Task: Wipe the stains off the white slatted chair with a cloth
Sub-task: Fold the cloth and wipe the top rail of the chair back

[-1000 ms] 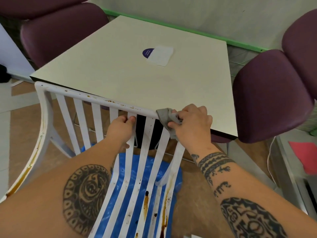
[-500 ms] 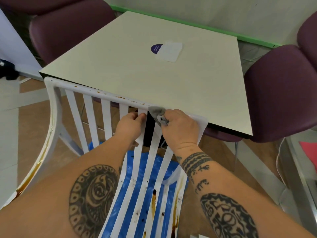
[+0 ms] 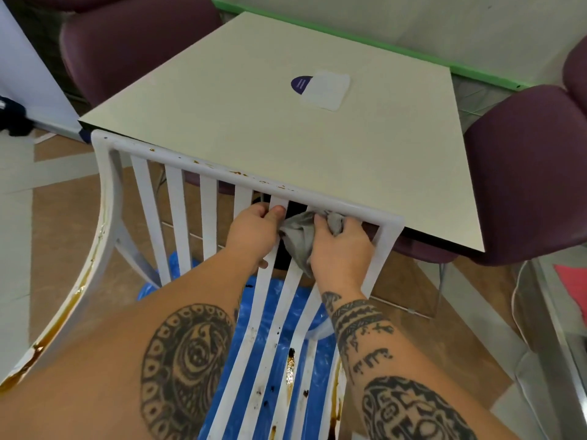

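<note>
Cloth [image 3: 298, 241], grey and limp, bunched in the right hand [image 3: 341, 249], fingers curled round it against a slat of the chair [image 3: 176, 201] under its top rail. Left hand [image 3: 254, 231], just beside, grips the neighbouring slat. Soft fabric should mould round slats; hold it wadded, bracing the stiff, probably light frame.

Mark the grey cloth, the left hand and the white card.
grey cloth [image 3: 299, 240]: head view, bunched middle fold.
left hand [image 3: 253, 235]: head view, back of the hand.
white card [image 3: 326, 91]: head view, centre of its face.
</note>
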Demonstrator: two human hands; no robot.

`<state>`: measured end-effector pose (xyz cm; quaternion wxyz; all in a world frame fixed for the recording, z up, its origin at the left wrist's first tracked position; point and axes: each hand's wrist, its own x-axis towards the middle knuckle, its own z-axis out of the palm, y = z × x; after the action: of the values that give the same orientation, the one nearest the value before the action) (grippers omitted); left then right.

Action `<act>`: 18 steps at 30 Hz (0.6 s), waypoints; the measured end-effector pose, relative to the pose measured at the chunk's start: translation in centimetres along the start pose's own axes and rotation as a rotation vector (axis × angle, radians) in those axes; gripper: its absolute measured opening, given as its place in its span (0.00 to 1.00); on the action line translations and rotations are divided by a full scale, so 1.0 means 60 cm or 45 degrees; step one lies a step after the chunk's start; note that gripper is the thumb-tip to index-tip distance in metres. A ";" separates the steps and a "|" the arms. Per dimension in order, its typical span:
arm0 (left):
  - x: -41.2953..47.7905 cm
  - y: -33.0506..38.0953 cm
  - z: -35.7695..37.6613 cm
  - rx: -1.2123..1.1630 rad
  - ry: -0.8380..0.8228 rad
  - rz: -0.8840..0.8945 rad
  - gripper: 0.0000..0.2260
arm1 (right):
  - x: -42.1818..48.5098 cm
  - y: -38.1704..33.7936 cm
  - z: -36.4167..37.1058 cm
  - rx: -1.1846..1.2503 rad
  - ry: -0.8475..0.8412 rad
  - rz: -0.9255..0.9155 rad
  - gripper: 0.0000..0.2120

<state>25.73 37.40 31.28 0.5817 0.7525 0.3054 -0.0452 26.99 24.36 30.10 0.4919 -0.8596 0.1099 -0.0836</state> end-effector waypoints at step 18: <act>-0.041 -0.018 -0.004 -0.039 0.140 -0.029 0.17 | -0.072 0.004 -0.061 -0.160 -0.408 -0.376 0.06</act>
<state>23.15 36.75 31.47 0.5749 0.7415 0.3461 -0.0057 21.90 22.37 31.57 0.4309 -0.8977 -0.0916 -0.0100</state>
